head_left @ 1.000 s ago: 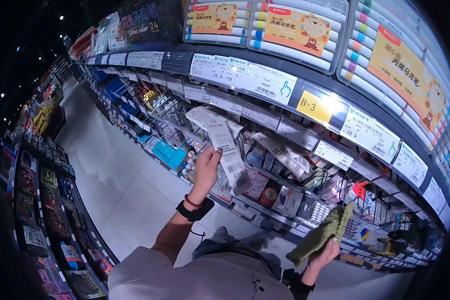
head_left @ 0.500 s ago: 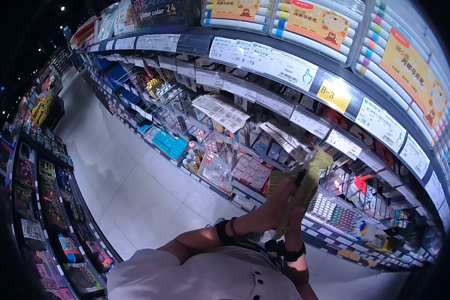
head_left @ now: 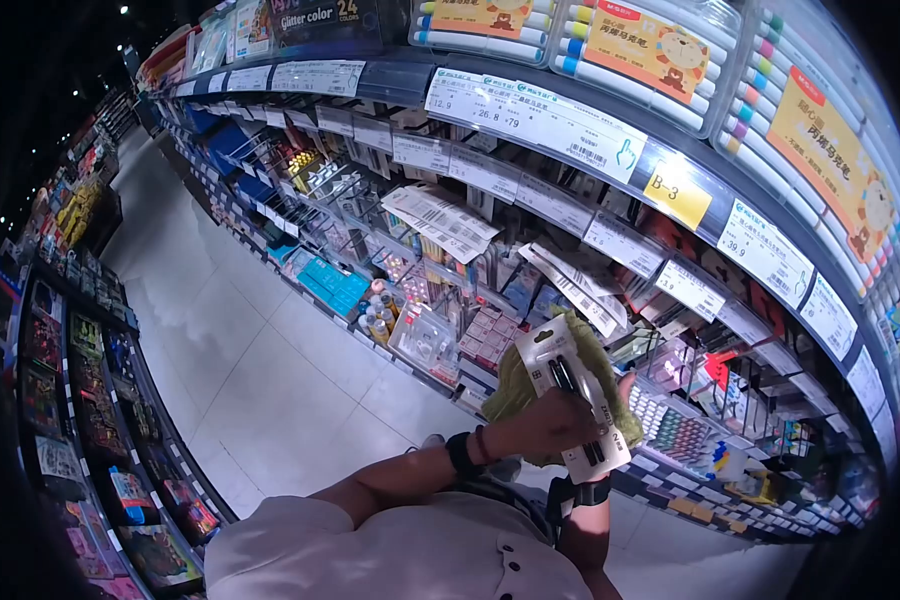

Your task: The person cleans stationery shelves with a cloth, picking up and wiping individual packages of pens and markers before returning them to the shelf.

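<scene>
My left hand, with a black watch and a red bead bracelet at the wrist, grips a white card pack of black pens and holds it upright in front of the shelf. Behind the pack lies a green cloth, held by my right hand. That hand is mostly hidden by the pack and cloth; only a fingertip and its black wristband show. Both hands are close together at chest height.
Store shelving curves along the right, with price tags, a yellow B-3 label, marker sets on top and hanging paper slips. A tiled aisle floor runs left, bordered by another product rack.
My left hand let go of a hanging paper slip and came down to my right hand. It now holds a pen pack against the green cloth, which rose from lower right.
</scene>
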Motion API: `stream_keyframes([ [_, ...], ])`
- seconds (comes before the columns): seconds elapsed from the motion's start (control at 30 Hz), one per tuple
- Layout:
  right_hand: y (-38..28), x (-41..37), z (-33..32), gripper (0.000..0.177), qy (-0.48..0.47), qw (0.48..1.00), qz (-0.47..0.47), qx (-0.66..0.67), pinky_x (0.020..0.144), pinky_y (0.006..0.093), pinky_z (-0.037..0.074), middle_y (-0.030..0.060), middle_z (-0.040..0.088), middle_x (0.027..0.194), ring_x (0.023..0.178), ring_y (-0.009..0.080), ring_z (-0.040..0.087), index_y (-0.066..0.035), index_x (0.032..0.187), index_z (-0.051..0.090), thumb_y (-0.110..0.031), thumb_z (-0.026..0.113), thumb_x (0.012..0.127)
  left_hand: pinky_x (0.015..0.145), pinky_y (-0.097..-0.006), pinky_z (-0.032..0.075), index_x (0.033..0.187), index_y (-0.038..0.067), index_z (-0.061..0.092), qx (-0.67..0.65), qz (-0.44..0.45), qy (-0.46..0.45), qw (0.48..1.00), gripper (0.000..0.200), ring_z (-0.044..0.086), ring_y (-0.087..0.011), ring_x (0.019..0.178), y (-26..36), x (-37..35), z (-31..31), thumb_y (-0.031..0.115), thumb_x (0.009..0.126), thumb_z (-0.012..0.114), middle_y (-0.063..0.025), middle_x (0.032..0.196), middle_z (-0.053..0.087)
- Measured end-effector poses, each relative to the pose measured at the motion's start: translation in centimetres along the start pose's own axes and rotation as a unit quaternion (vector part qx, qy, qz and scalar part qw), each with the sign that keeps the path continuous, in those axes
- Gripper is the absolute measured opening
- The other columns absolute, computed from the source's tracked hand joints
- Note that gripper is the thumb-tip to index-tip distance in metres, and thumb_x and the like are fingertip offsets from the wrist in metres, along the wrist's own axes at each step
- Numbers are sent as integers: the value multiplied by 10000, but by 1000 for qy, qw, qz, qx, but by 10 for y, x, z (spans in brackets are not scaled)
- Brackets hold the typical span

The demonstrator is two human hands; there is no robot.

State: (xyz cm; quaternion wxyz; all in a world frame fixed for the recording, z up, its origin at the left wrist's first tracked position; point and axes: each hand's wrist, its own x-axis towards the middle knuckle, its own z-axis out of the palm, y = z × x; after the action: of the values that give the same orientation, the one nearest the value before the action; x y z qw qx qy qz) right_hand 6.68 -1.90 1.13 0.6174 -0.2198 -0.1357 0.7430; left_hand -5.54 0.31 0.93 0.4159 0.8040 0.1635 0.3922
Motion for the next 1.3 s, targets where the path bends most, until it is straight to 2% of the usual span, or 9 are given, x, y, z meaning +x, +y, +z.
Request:
stream_keyframes([
  [0.4, 19, 6, 4, 601, -30, 998, 33, -44, 807, 357, 465, 159, 553, 1074, 925, 264, 570, 1, 1182, 453, -513, 350, 888, 408, -262, 334, 458, 0, 451, -225, -92, -58, 968, 483, 423, -92, 367, 11, -14, -19, 229, 879, 509, -45, 397, 436],
  [0.57, 41, 19, 26, 583, -7, 992, -29, -125, 807, 329, 450, 166, 527, 1091, 944, 242, 551, 4, 1228, 400, -457, 402, 870, 381, -215, 298, 597, 48, 517, -391, -209, 99, 891, 356, 353, -66, 354, 10, -27, -43, 243, 893, 494, 51, 430, 392],
  [0.63, 54, 29, 31, 651, -32, 945, -140, -294, 887, 300, 389, 153, 462, 1177, 1052, 215, 490, 1, 1296, 312, -385, 521, 815, 418, -209, 330, 713, 48, 548, -551, -261, 272, 744, 283, 336, -57, 350, -2, -30, -37, 266, 887, 504, 75, 454, 377],
  [0.67, 62, 29, 43, 682, -41, 917, -204, -339, 927, 310, 348, 148, 432, 1206, 1098, 224, 450, 0, 1310, 285, -345, 553, 787, 544, -208, 389, 940, 67, 486, -563, -215, 231, 763, 181, 415, -56, 495, -12, -42, -46, 239, 888, 507, 43, 625, 426],
  [0.77, 79, 23, 66, 642, -32, 759, -333, -558, 1014, 370, 253, 183, 361, 1307, 1231, 286, 331, 3, 1323, 274, -167, 552, 770, 725, -229, 403, 1047, 97, 439, -335, -111, 425, 834, 206, 471, -74, 760, -28, -40, -34, 213, 889, 503, -23, 864, 465],
  [0.83, 89, 26, 71, 625, -67, 631, -360, -684, 1013, 400, 262, 202, 378, 1306, 1229, 339, 345, 9, 1301, 322, -43, 538, 716, 870, -255, 360, 1182, 117, 369, -464, -145, 348, 802, 336, 425, -100, 1005, -28, -53, -36, 315, 916, 422, -56, 1099, 423],
  [0.97, 115, 19, 91, 522, -51, 681, -307, -663, 978, 353, 314, 181, 433, 1270, 1188, 282, 420, -5, 1280, 364, -24, 490, 774, 867, -261, 379, 1201, 105, 380, -643, -208, 251, 693, 405, 451, -111, 1012, -34, -73, -48, 387, 910, 398, -57, 1110, 452],
  [1.03, 121, 19, 98, 484, 17, 612, -315, -726, 936, 341, 356, 178, 498, 1193, 1134, 279, 474, -20, 1246, 409, -14, 512, 773, 863, -264, 388, 1201, 98, 387, -668, -217, 202, 682, 426, 464, -115, 1004, -38, -78, -50, 404, 905, 402, -56, 1103, 465],
  [1.3, 111, 12, 61, 287, 101, 882, -254, -384, 708, 211, 425, 63, 596, 997, 851, 75, 542, 2, 1158, 452, -103, 478, 892, 847, -277, 422, 1204, 70, 415, -708, -219, 69, 668, 512, 518, -129, 972, -53, -72, -41, 471, 886, 416, -51, 1075, 519],
])
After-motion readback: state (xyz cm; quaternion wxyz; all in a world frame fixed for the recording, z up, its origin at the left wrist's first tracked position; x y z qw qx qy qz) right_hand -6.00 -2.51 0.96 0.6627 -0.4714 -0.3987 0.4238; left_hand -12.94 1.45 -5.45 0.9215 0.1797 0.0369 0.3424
